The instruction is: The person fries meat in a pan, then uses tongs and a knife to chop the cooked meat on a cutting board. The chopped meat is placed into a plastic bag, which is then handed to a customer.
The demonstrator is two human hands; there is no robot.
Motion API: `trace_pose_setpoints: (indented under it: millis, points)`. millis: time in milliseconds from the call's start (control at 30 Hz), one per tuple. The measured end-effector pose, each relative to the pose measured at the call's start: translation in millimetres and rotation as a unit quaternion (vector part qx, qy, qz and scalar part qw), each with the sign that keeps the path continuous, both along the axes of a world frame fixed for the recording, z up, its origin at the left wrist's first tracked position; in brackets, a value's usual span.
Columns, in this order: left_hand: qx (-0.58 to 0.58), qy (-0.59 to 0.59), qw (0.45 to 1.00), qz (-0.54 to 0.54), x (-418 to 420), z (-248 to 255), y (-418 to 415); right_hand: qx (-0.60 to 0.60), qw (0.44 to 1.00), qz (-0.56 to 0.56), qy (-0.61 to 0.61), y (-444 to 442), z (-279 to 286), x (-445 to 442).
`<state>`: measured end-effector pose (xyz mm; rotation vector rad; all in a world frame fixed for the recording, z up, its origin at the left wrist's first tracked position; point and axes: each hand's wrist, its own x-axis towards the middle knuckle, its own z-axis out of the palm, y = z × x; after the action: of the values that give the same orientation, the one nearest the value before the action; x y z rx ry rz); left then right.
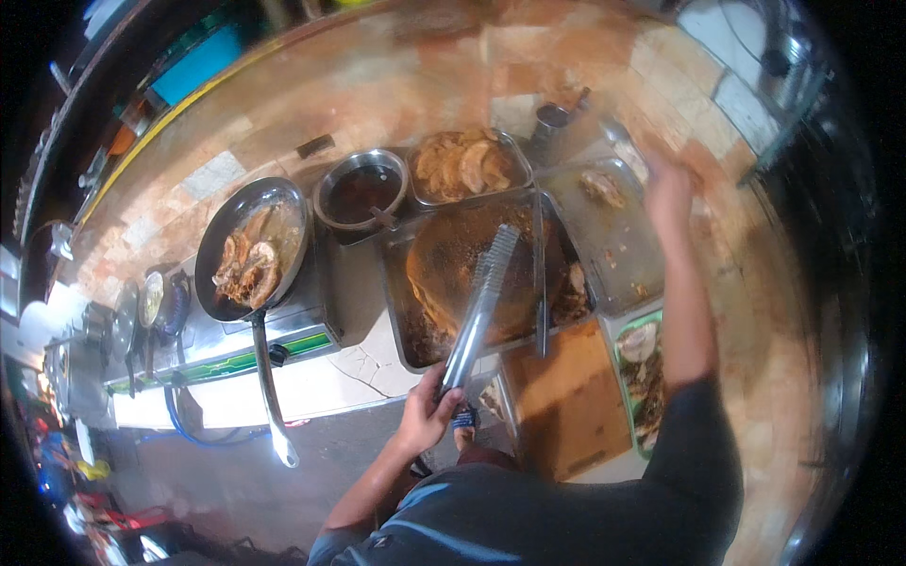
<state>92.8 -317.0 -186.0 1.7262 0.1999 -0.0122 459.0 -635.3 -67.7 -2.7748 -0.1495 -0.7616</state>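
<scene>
In my left hand [428,414] is a pair of metal tongs [481,308], held by the rear end. Their scalloped tips hang over a round brown board [460,265], probably a wooden chopping block, lying in a rectangular metal tray [405,343]. A long knife-like tool [541,283] lies along the block's right side, beside meat scraps [575,290]. My right hand [669,187] reaches out at the right, blurred. It seems closed around a metal utensil [617,133], perhaps a spoon, above a second metal tray [630,258] that holds a piece of meat [601,187].
A frying pan [287,272] with meat sits on a gas stove [304,332], its handle jutting forward. Behind are a metal bowl [364,187] of dark liquid and a tray of browned pieces [463,166]. A wooden board [566,403] and green tray [626,382] lie nearest me.
</scene>
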Motion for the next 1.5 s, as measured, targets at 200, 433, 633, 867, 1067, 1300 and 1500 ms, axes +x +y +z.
trace_pose_setpoints:
  millis: [200,433,633,867,1067,1300,1500]
  points:
    - [0.021,0.036,0.997,0.070,-4.5,14.7,12.8,-0.262,0.964,0.048,0.008,86.2,55.1,157.4]
    - [-0.089,-0.041,0.991,0.092,56.7,37.7,12.0,0.393,0.787,0.384,0.281,151.7,8.1,-71.9]
    - [-0.039,-0.172,0.984,0.020,151.0,61.8,-29.4,0.619,0.675,0.255,0.312,139.7,-60.2,-158.4]
    - [0.023,-0.066,0.991,-0.117,83.9,30.2,7.0,0.055,0.987,0.111,0.104,36.5,67.8,-2.1]
    - [0.014,0.032,0.997,-0.069,13.1,19.1,48.7,-0.353,0.932,0.082,0.035,61.8,146.8,150.1]
    - [-0.007,0.059,0.998,-0.015,-13.7,19.5,53.6,-0.456,0.885,0.095,-0.023,110.2,104.7,241.5]
    - [-0.025,0.047,0.999,0.010,-21.6,18.0,59.8,-0.399,0.910,0.095,0.060,127.9,136.9,204.2]
